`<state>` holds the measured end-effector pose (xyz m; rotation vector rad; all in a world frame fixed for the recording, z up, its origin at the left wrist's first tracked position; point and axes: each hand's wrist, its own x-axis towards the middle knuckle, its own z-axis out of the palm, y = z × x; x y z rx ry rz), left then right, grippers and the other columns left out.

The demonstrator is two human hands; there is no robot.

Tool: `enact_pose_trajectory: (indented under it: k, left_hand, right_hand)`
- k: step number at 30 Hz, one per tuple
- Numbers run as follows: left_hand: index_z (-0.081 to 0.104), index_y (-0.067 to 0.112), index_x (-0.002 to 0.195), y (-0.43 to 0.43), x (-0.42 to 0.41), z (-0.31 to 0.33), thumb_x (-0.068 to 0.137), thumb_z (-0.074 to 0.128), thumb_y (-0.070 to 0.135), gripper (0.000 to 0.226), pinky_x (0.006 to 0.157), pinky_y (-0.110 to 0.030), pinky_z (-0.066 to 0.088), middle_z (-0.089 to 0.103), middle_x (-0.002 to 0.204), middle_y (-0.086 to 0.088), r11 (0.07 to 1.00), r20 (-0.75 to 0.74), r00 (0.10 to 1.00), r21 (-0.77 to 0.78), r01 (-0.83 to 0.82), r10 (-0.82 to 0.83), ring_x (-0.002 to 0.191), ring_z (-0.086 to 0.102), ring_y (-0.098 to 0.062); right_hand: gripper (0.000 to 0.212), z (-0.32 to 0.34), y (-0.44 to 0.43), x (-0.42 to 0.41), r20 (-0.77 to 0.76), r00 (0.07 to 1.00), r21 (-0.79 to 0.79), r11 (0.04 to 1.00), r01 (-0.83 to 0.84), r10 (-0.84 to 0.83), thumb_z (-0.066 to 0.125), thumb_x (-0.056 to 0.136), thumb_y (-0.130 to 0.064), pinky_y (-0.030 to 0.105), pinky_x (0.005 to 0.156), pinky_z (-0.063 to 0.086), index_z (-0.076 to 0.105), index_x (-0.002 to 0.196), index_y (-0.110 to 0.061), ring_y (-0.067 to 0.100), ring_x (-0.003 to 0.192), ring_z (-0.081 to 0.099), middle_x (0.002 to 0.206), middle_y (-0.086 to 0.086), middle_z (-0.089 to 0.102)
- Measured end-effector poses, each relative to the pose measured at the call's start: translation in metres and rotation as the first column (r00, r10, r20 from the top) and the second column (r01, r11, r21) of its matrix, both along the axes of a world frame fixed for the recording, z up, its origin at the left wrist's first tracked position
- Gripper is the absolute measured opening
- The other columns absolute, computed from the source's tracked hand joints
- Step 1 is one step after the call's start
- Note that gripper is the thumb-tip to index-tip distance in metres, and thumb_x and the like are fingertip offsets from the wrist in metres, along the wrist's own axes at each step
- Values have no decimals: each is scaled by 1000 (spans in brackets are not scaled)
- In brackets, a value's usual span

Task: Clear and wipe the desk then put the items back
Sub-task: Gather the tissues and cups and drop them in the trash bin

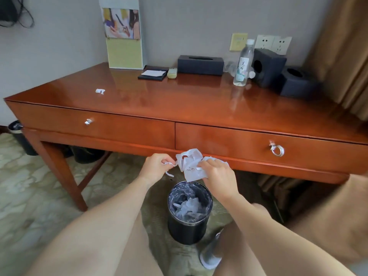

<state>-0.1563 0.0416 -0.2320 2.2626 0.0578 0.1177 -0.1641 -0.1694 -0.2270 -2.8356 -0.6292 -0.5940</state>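
Note:
Both my hands are in front of the wooden desk [179, 100], just below its front edge and above a black waste bin [189, 226] on the floor. My right hand [216, 174] grips a crumpled white sheet of paper [190, 164]. My left hand [157, 166] pinches a small torn scrap of paper [169, 163] beside it. The bin holds crumpled white paper in a plastic liner. One small white scrap [100, 91] lies on the left part of the desktop.
Along the desk's back stand a framed card holder [124, 50], a black notepad tray [153, 74], a pale remote [172, 73], a black tissue box [200, 65], a water bottle [243, 64] and two dark boxes [267, 66]. A second bin [19, 136] stands far left. Curtain at right.

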Motion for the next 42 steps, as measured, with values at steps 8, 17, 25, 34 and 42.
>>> enact_pose_trajectory:
  k: [8,17,25,34,42]
  left_hand:
    - [72,31,76,-7,29,-97,84,70,15,17,70,-20,43,71,82,5,995,-217,974,-60,-81,66,82,63,-10]
    - [69,42,68,-8,65,-220,78,62,21,24,79,-45,56,66,68,8,974,-397,913,-153,-166,93,71,66,-26]
    - [68,10,99,-26,99,-238,89,61,10,12,88,-38,52,71,101,-9,983,-530,845,-107,-151,72,97,65,-27]
    - [58,6,130,-30,96,-237,94,56,8,36,100,-32,42,62,128,-8,982,-613,786,-186,-43,-82,120,56,-24]
    - [48,13,141,-33,95,-227,95,56,13,47,96,-23,38,53,140,-6,976,-618,779,-212,-40,-102,124,52,-21]
  right_hand:
    - [44,-95,-6,23,-329,943,-91,996,20,-49,81,55,-10,31,56,52,73,95,-26,23,75,67,85,-5,69]
    - [41,-174,9,79,-626,764,-69,987,146,-157,52,92,-22,34,77,45,49,132,-26,27,111,57,124,-1,55]
    - [44,-214,22,127,-764,634,-27,987,157,-122,52,91,-24,35,84,49,46,135,-18,32,112,58,126,11,59]
    - [58,-223,18,129,-821,551,-83,986,145,-150,56,91,-41,36,102,35,34,142,-23,28,129,40,131,6,56]
    - [71,-218,12,128,-831,544,-76,993,89,-112,57,92,-40,35,110,32,25,152,-22,28,139,30,156,0,30]
